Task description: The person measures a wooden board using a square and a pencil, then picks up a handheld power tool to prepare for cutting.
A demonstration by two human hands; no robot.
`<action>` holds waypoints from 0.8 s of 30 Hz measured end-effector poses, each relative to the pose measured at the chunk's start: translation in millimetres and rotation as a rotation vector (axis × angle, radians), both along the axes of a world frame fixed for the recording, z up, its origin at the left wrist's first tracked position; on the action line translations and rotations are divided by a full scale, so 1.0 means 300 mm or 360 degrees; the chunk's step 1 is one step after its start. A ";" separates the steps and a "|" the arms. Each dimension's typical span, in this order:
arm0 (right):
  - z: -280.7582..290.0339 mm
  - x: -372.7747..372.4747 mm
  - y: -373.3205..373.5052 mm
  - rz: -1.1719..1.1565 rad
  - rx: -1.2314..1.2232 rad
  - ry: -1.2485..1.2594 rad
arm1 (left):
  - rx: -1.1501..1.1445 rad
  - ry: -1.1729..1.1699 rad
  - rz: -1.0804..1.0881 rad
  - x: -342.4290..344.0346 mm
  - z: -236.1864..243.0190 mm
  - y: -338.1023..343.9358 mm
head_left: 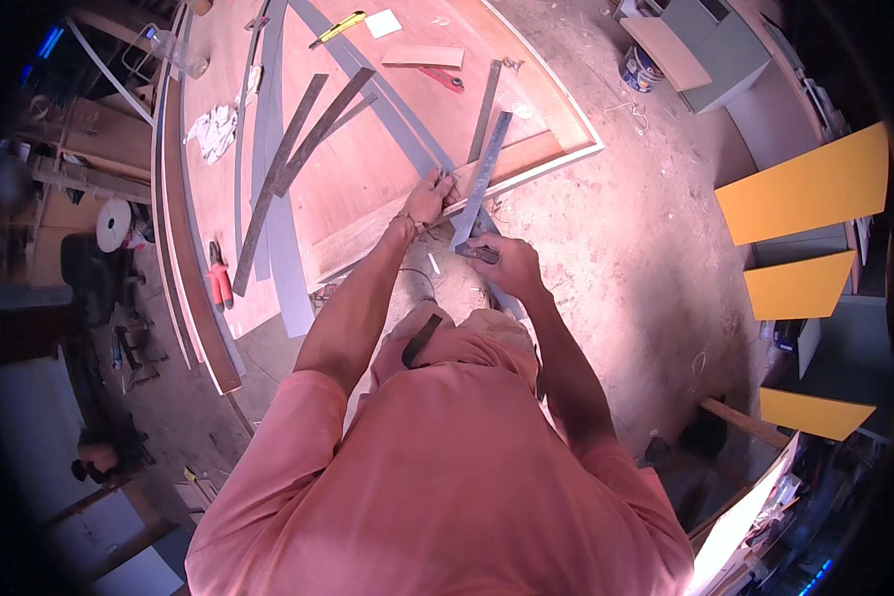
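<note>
My left hand (428,199) is closed at the near edge of a wooden panel (343,169), its fingers pressed round a long grey strip (392,111). The strip runs away across the panel and seems to continue below the edge. Just to the right, my right hand (507,266) grips the dark stock of what looks like a try square. The flat grey blade of this try square (485,174) points up and away, its far end over the panel's right corner. My fingers partly hide the stock.
Dark strips (286,184), red-handled pliers (219,278), a yellow utility knife (338,30), a white cloth (212,133) and a wood offcut (423,57) lie on the panel. Yellow boards (803,185) jut from cabinets at right. A paint can (641,72) stands on the floor.
</note>
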State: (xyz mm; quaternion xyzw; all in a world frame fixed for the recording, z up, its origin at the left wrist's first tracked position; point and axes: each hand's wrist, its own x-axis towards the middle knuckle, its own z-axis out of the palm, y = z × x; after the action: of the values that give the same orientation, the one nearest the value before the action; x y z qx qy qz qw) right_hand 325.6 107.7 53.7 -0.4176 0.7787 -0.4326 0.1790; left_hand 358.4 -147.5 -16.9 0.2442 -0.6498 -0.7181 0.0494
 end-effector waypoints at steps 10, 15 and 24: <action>0.029 0.044 -0.033 -0.0118 0.0085 0.0158 | -0.0268 -0.0123 -0.0230 0.126 0.157 -0.058; 0.051 0.109 -0.057 -0.0118 0.0197 0.0118 | -0.0676 -0.0099 -0.0517 0.418 0.227 -0.115; 0.042 0.135 -0.096 0.0009 0.0034 0.0021 | -0.0553 0.0062 -0.0321 0.449 0.157 -0.115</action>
State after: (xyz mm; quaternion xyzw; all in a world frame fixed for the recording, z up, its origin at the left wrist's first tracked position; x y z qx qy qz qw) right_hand 366.1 78.8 66.2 -0.4208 0.7833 -0.4209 0.1795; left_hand 493.1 -181.9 30.1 0.1519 -0.7840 -0.6011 0.0313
